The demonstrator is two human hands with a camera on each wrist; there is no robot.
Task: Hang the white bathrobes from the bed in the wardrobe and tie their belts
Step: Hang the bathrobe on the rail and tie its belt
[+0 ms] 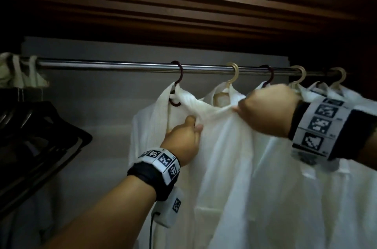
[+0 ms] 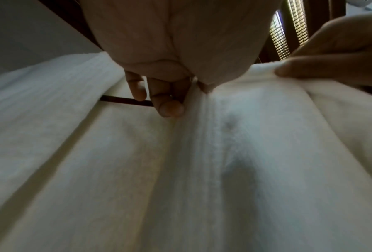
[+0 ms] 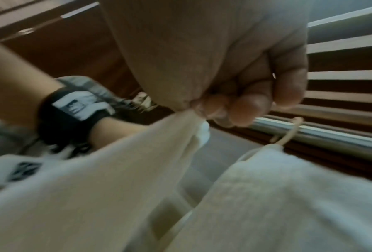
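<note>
The white bathrobe (image 1: 214,146) hangs from a dark hanger (image 1: 177,77) on the wardrobe rail (image 1: 122,66). The left hand (image 1: 182,138) and the right hand (image 1: 269,112) both pinch its collar, stretched between them. More robes (image 1: 336,167) hang close on the right.

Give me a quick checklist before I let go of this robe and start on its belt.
1. Dark hanger hook over the rail: ok.
2. Robe seated squarely on that hanger: not ok; the collar is bunched and pulled sideways.
3. Left hand pinching the collar fabric: ok.
4. Right hand gripping the stretched fabric: ok.
5. Neighbouring cream hanger undisturbed on the rail: ok.
6. Belt located: cannot tell; none visible.
</note>
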